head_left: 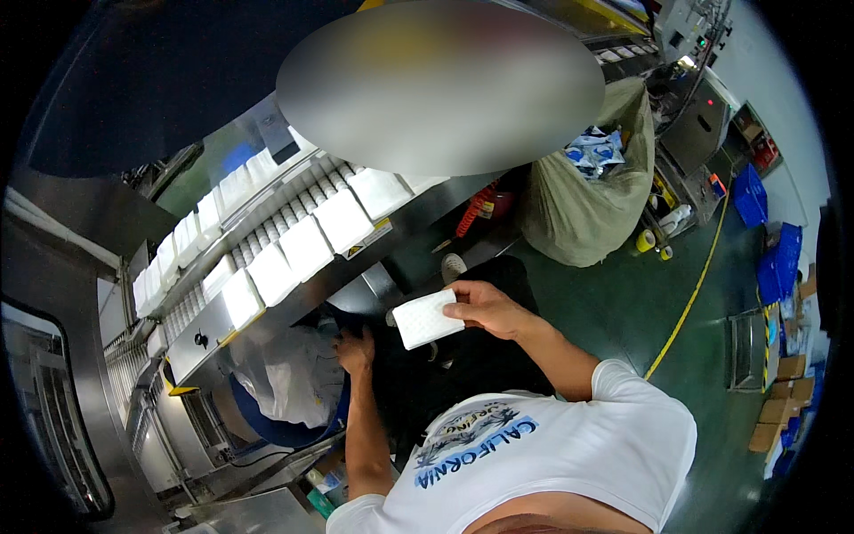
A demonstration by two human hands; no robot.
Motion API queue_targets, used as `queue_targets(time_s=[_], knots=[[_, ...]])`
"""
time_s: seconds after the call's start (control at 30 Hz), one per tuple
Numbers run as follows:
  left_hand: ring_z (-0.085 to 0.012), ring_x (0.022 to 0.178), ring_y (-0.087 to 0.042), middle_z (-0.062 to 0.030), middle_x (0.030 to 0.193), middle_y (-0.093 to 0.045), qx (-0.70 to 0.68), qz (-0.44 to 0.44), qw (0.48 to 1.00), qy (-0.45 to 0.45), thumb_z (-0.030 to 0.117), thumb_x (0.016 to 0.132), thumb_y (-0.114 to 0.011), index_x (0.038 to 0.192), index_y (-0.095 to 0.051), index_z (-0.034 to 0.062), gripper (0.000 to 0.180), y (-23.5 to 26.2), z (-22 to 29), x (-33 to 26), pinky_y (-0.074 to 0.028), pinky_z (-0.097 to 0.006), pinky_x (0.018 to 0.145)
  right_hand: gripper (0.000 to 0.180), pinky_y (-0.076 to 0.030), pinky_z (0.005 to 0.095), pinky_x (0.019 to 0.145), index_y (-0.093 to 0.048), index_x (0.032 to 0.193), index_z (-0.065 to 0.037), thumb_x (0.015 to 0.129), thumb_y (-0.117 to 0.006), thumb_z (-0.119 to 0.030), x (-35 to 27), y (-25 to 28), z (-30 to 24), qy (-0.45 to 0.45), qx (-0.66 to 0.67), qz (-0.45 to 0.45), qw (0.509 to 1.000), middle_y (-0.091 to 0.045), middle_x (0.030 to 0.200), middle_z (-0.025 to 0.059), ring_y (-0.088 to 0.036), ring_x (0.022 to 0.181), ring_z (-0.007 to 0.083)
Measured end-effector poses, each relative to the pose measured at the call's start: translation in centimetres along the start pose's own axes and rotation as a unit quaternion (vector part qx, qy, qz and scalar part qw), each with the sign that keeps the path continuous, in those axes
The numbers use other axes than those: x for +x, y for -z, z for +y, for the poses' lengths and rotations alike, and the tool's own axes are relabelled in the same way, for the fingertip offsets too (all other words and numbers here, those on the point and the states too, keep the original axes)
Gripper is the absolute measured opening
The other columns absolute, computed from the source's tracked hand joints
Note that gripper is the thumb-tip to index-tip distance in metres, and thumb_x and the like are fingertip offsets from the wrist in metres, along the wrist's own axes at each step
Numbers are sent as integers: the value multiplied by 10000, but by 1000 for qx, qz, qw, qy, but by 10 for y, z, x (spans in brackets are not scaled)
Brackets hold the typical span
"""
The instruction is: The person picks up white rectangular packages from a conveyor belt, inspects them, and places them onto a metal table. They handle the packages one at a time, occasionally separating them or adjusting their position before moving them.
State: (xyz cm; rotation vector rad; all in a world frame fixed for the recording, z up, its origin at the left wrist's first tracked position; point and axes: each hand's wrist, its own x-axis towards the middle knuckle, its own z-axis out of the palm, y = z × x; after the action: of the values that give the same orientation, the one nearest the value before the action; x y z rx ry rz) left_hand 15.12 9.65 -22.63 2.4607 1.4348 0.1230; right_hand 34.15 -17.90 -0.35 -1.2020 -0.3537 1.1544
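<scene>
My right hand (487,309) grips a small white folded wipe (428,319) with a dimpled surface, thumb on top and fingers along its far edge. It is held in the air in front of my body, apart from the conveyor. Lower and to the left, my left hand (355,350) is beside a clear plastic bag (289,374) that lines a round blue bin (267,432). Its fingers look spread, partly in shadow, and nothing shows in them. White folded stacks (304,247) lie in two rows along a roller conveyor (298,206) beyond my hands.
A large pale woven sack (578,211) with blue-and-white packets (595,149) stands at the far right. Blue crates (779,258) and cardboard boxes (783,400) line the right wall. A yellow line (692,307) crosses the green floor. A blurred patch hides the top middle.
</scene>
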Motion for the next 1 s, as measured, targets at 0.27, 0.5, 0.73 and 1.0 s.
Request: queue_targets(time_s=[0.27, 0.5, 0.73, 1.0], knots=[[-506, 1158, -611, -295, 1302, -612, -26, -4, 999, 25, 539, 916, -674, 1279, -650, 28, 627, 7, 4, -2, -549, -580, 938, 353, -569, 301, 881, -651, 1274, -31, 985, -747, -211, 7, 5, -10, 8, -21, -11, 1000, -713, 1110, 41, -677, 1016, 124], [-480, 1133, -625, -267, 1238, -651, -43, 11, 999, 15, 518, 901, -691, 1219, -674, 30, 582, -6, -7, 2, -546, -572, 938, 342, -575, 313, 909, -651, 1254, -45, 985, -752, -231, 14, -6, -17, 3, -21, -39, 999, -712, 1128, 38, -680, 1038, 130], [-473, 1124, -632, -272, 1239, -646, -7, 47, 999, 9, 519, 882, -708, 1211, -677, 39, 583, -20, -13, 0, -553, -564, 926, 253, -556, 250, 836, -665, 1207, -58, 998, -729, -184, 17, -5, -18, -6, -40, -33, 999, -705, 1078, 28, -670, 981, 94], [-487, 1153, -620, -309, 1304, -616, -14, 35, 999, 35, 527, 887, -688, 1247, -673, 13, 628, -4, -8, -3, -558, -580, 909, 272, -539, 245, 801, -687, 1227, -71, 986, -741, -184, 52, -11, -109, 124, -145, -14, 982, -701, 1024, -24, -656, 908, 76]])
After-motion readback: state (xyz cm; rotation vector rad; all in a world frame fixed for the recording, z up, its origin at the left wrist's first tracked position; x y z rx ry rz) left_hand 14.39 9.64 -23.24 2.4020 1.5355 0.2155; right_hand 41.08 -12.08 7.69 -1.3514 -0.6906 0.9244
